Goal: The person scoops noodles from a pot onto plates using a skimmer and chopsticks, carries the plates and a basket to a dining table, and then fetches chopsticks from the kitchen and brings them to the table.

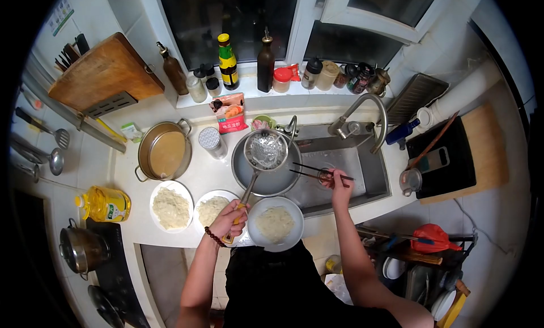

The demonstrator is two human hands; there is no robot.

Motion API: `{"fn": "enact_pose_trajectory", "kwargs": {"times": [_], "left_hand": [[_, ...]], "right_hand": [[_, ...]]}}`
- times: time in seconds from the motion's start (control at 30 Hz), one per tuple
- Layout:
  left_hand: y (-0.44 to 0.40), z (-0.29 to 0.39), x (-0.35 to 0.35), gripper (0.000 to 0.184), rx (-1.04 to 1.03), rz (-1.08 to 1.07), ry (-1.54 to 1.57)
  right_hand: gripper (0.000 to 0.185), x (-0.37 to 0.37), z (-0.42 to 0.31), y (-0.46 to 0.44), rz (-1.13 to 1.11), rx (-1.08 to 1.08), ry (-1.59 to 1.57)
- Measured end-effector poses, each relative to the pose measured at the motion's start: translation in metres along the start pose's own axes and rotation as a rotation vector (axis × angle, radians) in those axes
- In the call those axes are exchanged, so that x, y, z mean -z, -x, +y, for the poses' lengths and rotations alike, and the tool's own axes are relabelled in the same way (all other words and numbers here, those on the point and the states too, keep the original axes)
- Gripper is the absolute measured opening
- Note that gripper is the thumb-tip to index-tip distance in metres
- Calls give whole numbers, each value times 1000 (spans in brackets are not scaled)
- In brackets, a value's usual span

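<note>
My left hand [234, 217] is closed around the yellowish handle of a metal skimmer [266, 149]. Its shiny round bowl hangs over a large metal basin [263, 187], which stands at the left edge of the sink. In my right hand [340, 186], over the sink, is a pair of dark chopsticks [309, 170] pointing left. Nearest to me is a white plate [255, 242] spread with a pale, lumpy food. Two more such plates, one at the far left [154, 213] and one partly hidden by my left hand [203, 203], carry the same kind of food.
A metal pot [144, 149] of cloudy brown liquid stands on the counter's left, near a shaker can [213, 142]. The faucet [381, 115] arches over the sink [362, 169]. Bottles and jars line the sill. An oil jug [110, 204] and lidded pot [85, 250] are at left.
</note>
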State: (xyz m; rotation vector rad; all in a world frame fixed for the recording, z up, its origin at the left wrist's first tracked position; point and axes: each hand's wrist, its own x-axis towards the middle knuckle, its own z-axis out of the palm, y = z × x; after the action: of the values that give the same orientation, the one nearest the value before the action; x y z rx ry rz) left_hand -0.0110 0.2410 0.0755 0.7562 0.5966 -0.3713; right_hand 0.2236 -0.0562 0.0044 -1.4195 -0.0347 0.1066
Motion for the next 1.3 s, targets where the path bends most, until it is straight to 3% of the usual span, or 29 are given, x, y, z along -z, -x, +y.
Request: {"fn": "enact_pose_trajectory", "kwargs": {"times": [0.17,0.33,0.9,1.03,1.17,1.3], "left_hand": [[20,16,-11,13,-27,16,-72],[35,20,-14,14,-28,20,-68],[49,3,1,13,20,-7,-94],[71,-4,13,12,82,14,-247],[93,-21,34,15,154,6,-400],[98,-52,58,9,36,-60,-700]], "right_hand": [[25,-25,20,8,28,-121,-33],[26,-37,15,19,24,-11,12],[27,-9,-8,73,101,18,-38],[26,9,-33,94,156,104,-84],[25,10,-63,122,45,169,-127],[24,-10,-51,148,-73,27,-31]]}}
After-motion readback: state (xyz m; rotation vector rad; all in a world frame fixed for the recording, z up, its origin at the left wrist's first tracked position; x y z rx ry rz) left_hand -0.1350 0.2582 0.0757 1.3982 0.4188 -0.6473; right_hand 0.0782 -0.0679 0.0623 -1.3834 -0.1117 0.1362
